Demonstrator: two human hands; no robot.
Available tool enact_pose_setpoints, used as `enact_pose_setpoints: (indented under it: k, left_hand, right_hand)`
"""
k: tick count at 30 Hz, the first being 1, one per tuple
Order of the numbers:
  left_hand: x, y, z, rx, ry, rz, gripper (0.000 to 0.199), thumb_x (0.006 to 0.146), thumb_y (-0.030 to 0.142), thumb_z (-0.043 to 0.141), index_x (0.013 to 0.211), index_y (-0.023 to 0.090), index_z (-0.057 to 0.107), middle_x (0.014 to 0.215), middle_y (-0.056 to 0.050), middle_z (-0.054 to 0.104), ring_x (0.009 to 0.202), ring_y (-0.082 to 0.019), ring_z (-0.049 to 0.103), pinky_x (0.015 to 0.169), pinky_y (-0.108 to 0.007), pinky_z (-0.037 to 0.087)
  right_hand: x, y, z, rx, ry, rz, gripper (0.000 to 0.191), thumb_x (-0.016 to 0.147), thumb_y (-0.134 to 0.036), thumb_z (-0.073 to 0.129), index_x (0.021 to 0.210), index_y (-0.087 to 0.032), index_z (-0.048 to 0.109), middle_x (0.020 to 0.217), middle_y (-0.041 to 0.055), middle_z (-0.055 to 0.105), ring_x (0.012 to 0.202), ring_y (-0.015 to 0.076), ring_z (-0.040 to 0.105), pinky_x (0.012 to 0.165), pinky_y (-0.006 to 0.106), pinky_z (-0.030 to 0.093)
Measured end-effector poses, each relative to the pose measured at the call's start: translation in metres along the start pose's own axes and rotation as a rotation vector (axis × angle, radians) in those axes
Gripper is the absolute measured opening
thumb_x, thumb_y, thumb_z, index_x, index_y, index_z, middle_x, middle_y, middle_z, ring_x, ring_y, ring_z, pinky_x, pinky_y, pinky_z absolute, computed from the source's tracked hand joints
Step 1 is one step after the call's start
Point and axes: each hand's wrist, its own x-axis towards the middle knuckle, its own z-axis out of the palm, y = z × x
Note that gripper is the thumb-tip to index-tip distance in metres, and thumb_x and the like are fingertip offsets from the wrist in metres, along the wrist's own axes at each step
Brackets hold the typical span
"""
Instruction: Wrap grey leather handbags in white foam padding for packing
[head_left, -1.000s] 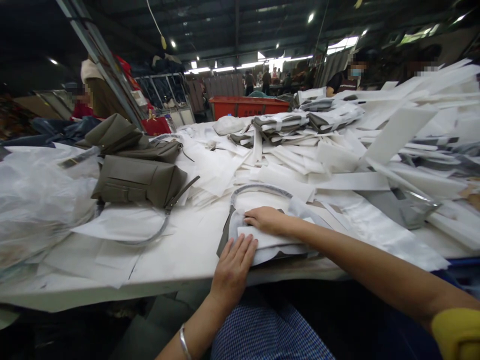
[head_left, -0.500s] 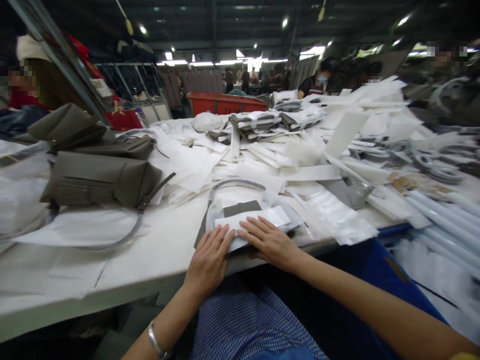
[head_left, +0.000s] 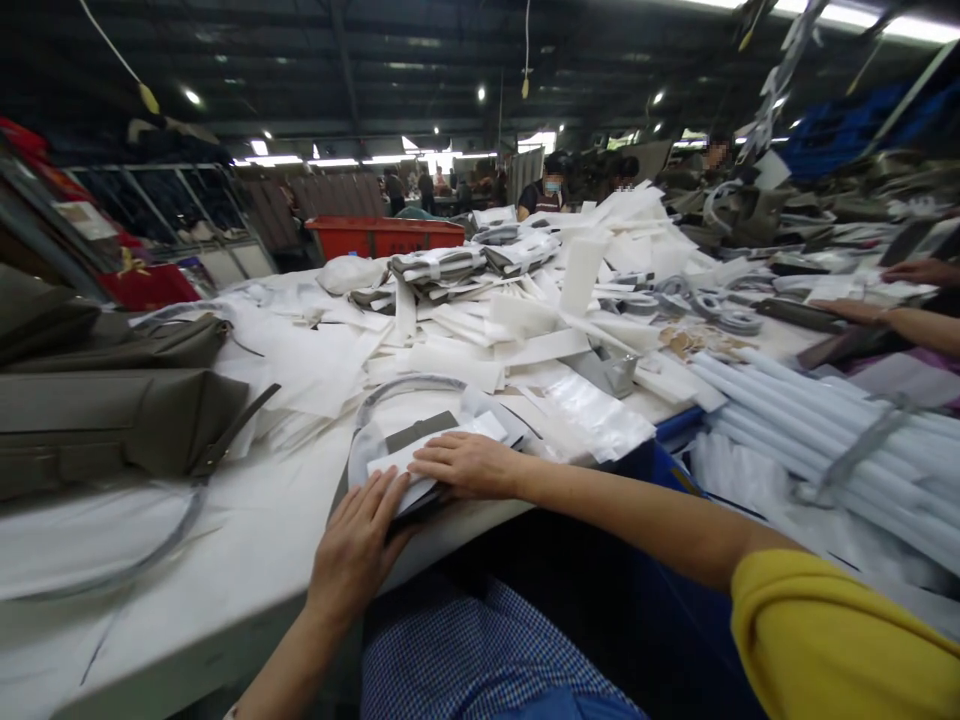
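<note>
The left grip (head_left: 356,545) and right grip (head_left: 478,467) lie palm-down, close together, fingers (head_left: 435,455) extended, forearms (head_left: 615,508) angled inward.

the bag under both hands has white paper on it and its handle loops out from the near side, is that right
Not quite: in the head view, the handle loops out from the far side of the bag, not the near side. The rest is right: the bag lies under the left hand and the right hand, with white paper on it.
</note>
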Motion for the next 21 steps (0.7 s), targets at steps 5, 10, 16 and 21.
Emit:
enact_pose_setpoints:
  k: [5,10,16,21]
  left_hand:
    - [0.0,0.004,-0.003,0.013,-0.015,-0.007,0.06,0.095,0.038,0.058,0.149,0.019,0.04,0.147,-0.013,0.052,0.134,-0.031,0.051,0.109,-0.047,0.044]
    - [0.001,0.005,-0.004,-0.018,-0.026,-0.03,0.065,0.091,0.036,0.063,0.149,0.019,0.04,0.148,-0.014,0.051,0.135,-0.033,0.049,0.109,-0.048,0.043]
    - [0.002,0.001,-0.006,0.006,-0.02,-0.053,0.075,0.087,0.045,0.069,0.149,0.017,0.039,0.146,-0.014,0.053,0.13,-0.033,0.054,0.104,-0.046,0.047]
    - [0.0,-0.001,-0.002,0.053,0.067,-0.028,0.069,0.094,0.036,0.06,0.154,0.017,0.031,0.145,-0.014,0.054,0.128,-0.032,0.056,0.102,-0.045,0.048]
  right_hand:
    - [-0.02,-0.005,0.006,-0.052,-0.009,0.11,0.06,0.099,-0.031,0.053,0.154,-0.027,0.03,0.157,0.0166,0.036,0.141,0.0322,0.039,0.111,0.052,0.035]
    - [-0.017,-0.007,0.01,-0.122,-0.029,0.064,0.062,0.096,-0.035,0.057,0.153,-0.033,0.032,0.154,0.0192,0.038,0.133,0.0363,0.046,0.102,0.056,0.042]
    - [0.002,0.003,-0.012,-0.14,-0.135,-0.012,0.086,0.083,-0.038,0.074,0.155,-0.031,0.028,0.146,0.0208,0.045,0.116,0.0333,0.057,0.085,0.043,0.051]
    - [0.008,0.006,-0.019,-0.106,-0.112,-0.029,0.081,0.083,-0.036,0.074,0.153,-0.028,0.034,0.147,0.0181,0.047,0.118,0.0322,0.057,0.091,0.044,0.051]
